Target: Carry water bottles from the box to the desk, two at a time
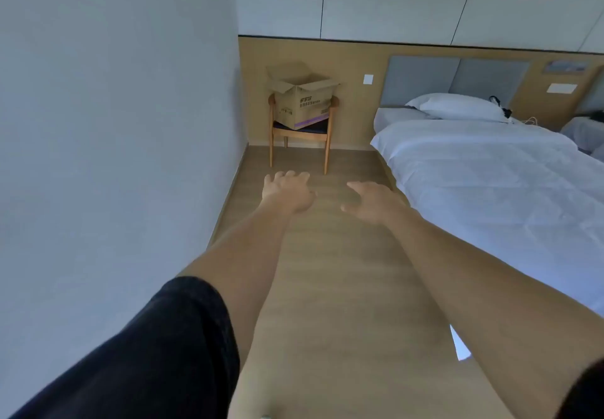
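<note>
Head view: both arms reach forward over the wood floor (343,271). The left hand (287,193) and right hand (372,201) hold nothing, their fingers loosely spread. Well ahead, the cardboard box (302,101) sits tilted on the seat of a wooden chair (299,134) against the far panelled wall, flaps open upward, one corner turned this way. Its dark print is too blurred to read; a purple stripe runs along its base. A clear floor lane runs between the left wall (114,124) and the bed (490,173).
</note>
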Motion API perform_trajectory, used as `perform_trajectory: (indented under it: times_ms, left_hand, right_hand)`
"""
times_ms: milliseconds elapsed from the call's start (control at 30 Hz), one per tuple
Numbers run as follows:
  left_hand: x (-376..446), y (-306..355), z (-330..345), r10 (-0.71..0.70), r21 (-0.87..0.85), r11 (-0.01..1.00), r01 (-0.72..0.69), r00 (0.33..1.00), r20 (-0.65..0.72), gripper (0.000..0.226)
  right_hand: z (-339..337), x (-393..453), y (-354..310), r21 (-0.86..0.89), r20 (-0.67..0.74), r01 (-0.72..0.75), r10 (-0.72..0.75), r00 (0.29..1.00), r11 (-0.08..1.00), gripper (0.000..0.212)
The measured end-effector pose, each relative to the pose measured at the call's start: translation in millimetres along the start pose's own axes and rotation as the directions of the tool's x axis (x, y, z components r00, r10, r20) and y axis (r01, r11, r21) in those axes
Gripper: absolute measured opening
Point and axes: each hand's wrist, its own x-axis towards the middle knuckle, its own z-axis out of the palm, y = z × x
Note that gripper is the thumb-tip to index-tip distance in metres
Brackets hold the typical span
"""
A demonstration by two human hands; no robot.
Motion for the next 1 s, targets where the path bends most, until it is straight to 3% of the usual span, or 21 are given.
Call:
perform_trajectory:
  times_ms: [167, 533, 1000]
  left_hand:
    - [82.9, -31.4, -19.6, 0.022, -0.008, 1.000, -0.022, 0.999, 0.024, 0.060]
    - [245.1, -78.3, -29.3, 0.037, -0.005, 0.999, -0.037, 0.996, 0.079, 0.061]
    - [489.4, -81.1, -6.3, -0.049, -0.030, 0.998, 0.053, 0.992, 0.119, 0.058]
  right_hand:
    - [-20.4, 80.9, -15.1, -0.003, 0.040, -0.073, 0.073, 0.997, 0.997, 0.071]
    - [-39.2, 240.6, -37.8, -0.027, 0.040, -0.074, 0.075, 0.996, 0.997, 0.067]
    - [-46.2, 518.0, 21.9, -0.068, 0.096, 0.024, -0.018, 0.995, 0.997, 0.070]
